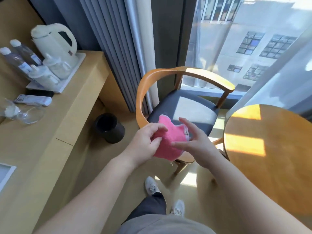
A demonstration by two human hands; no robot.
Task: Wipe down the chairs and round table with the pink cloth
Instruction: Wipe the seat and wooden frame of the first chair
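Note:
I hold a bunched pink cloth (166, 137) in the air above the front edge of a wooden chair (145, 92) with a curved backrest and a dark grey seat. My left hand (145, 144) pinches the cloth's left side between thumb and fingers. My right hand (194, 141) touches the cloth's right side with fingers spread and only lightly bent. The round wooden table (270, 157) stands at the right, partly lit by sun patches.
A long wooden counter (67, 115) runs along the left with a white kettle (54, 43), cups, bottles, a remote (33, 100) and glasses. A black bin (109, 128) stands on the floor between counter and chair. Grey curtains and a window are behind the chair.

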